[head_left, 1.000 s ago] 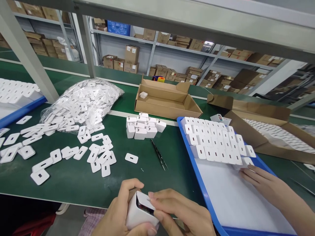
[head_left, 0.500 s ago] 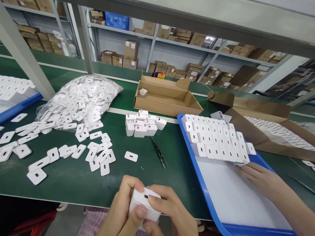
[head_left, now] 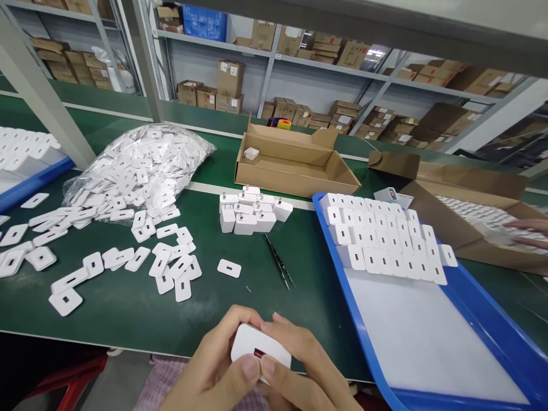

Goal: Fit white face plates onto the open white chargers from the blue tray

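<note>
Between both hands is a white charger (head_left: 262,342), its slotted end face turned up toward me. My left hand (head_left: 214,359) wraps its left side, with the thumb on the face beside the dark reddish slot. From the right, my right hand (head_left: 306,359) grips it, its thumb also pressing close to the slot. Beyond the hands lie a loose white cover plate (head_left: 229,268) with a slot and black tweezers (head_left: 278,261). A cluster of white chargers (head_left: 246,220) with prongs up stands behind them. More slotted cover plates (head_left: 171,262) are scattered to the left.
A clear bag of cover plates (head_left: 145,165) lies back left. On the right, a blue tray (head_left: 349,319) holds rows of chargers (head_left: 385,240). An open cardboard box (head_left: 295,177) stands behind. Another person's hand (head_left: 531,227) is at the far-right box (head_left: 479,245).
The charger in my hands has tilted toward me, and both thumbs now press near its slot. The other person's hand has left the tray's chargers for the far-right box.
</note>
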A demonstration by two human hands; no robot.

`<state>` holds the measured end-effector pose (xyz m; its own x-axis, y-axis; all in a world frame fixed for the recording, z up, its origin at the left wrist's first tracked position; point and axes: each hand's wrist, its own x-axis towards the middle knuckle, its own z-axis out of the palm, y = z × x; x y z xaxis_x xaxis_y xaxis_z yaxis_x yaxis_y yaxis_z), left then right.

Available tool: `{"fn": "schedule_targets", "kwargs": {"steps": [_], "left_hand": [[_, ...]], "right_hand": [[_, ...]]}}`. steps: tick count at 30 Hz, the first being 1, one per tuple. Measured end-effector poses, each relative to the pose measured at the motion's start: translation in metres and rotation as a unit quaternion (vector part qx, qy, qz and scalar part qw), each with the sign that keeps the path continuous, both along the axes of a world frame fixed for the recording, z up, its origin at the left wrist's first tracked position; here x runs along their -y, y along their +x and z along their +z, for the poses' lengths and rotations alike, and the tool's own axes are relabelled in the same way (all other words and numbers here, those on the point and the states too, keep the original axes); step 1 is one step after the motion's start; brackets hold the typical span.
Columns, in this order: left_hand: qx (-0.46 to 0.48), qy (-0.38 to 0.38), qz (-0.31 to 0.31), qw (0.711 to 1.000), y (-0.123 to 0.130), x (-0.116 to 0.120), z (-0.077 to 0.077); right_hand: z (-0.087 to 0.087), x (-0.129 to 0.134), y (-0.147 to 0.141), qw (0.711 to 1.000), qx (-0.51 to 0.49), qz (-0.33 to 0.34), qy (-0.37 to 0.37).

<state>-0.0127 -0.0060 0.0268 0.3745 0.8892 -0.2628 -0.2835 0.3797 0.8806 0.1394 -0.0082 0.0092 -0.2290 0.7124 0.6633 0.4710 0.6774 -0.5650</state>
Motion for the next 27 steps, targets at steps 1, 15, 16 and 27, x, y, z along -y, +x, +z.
{"fn": "schedule_targets", "kwargs": {"steps": [1,15,16,27], "left_hand": [[0.004,-0.008,0.023,1.000,0.000,0.000,-0.002],[-0.064,-0.011,0.121,0.991,-0.002,-0.001,-0.016],[-0.045,-0.024,0.116,0.992,-0.004,-0.002,-0.017],[0.083,-0.096,0.115,0.985,0.000,-0.011,-0.006]], "right_hand": [[0.005,-0.005,0.003,1.000,0.006,0.026,-0.008],[-0.032,-0.094,0.013,0.897,0.332,-0.238,-0.171],[-0.029,-0.093,0.016,0.902,0.317,-0.235,-0.173],[0.032,-0.006,0.015,0.912,-0.334,0.033,-0.236]]}}
